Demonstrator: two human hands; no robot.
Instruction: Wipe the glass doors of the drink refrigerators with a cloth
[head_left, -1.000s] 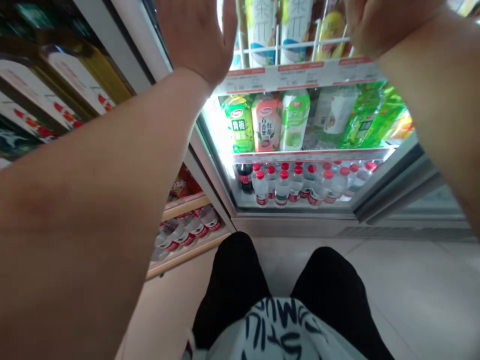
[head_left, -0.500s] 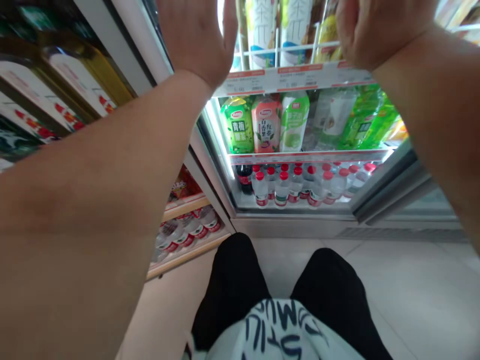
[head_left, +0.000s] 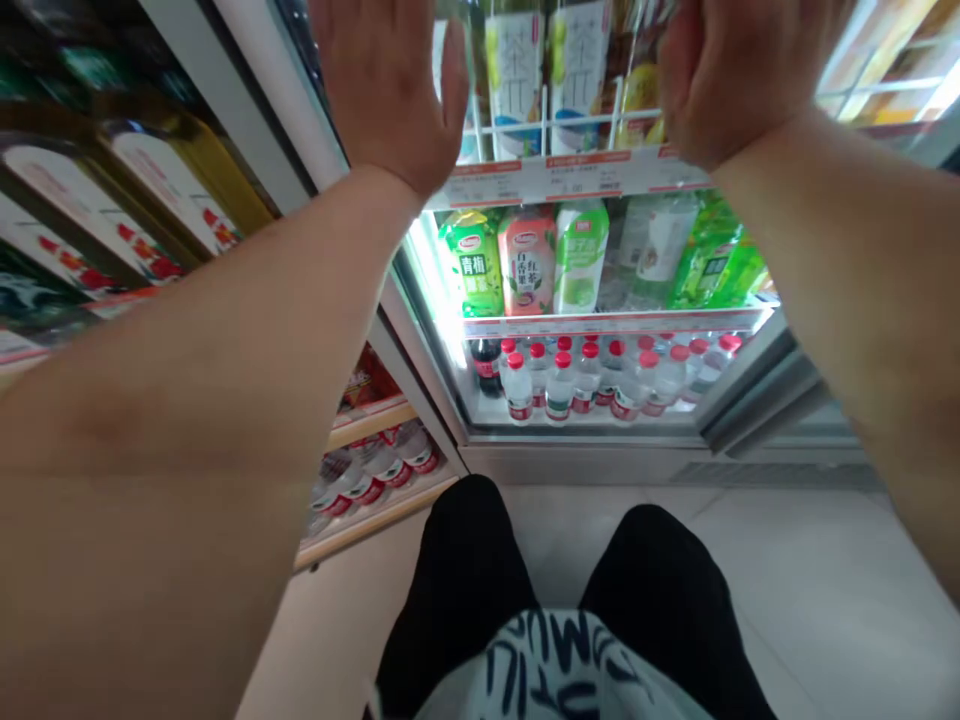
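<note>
The person's two bare hands are raised at the top of the frame, in front of a lit drinks cooler (head_left: 585,460). The left hand (head_left: 386,95), upper left of centre, is wide, its thumb standing apart from straight fingers that run past the top edge; whether it touches anything cannot be told. The right hand (head_left: 739,80), upper right of centre, has its fingers turned inward and hidden, so whether it holds anything cannot be told.

Between the hands, at the top centre, two white-labelled bottles (head_left: 581,65) stand side by side behind a white wire rail (head_left: 564,124). A bottle with yellow fruit on it (head_left: 640,92) is just beside the right hand and partly covered by it. A price strip (head_left: 570,178) runs below them.

On the next shelf, near the centre, stand a green bottle (head_left: 474,265), a pink bottle (head_left: 527,265) and a white-and-green bottle (head_left: 581,258), with green packaging (head_left: 709,270) to the right. Under these are red-capped clear bottles (head_left: 559,388) and, at their left end, a dark bottle (head_left: 487,370).

Large yellowish bottles (head_left: 195,150) fill the upper left of the frame. Black-clad knees (head_left: 469,550) and a pale lettered shirt (head_left: 551,680) show at the bottom, above a light tiled floor (head_left: 810,560).
</note>
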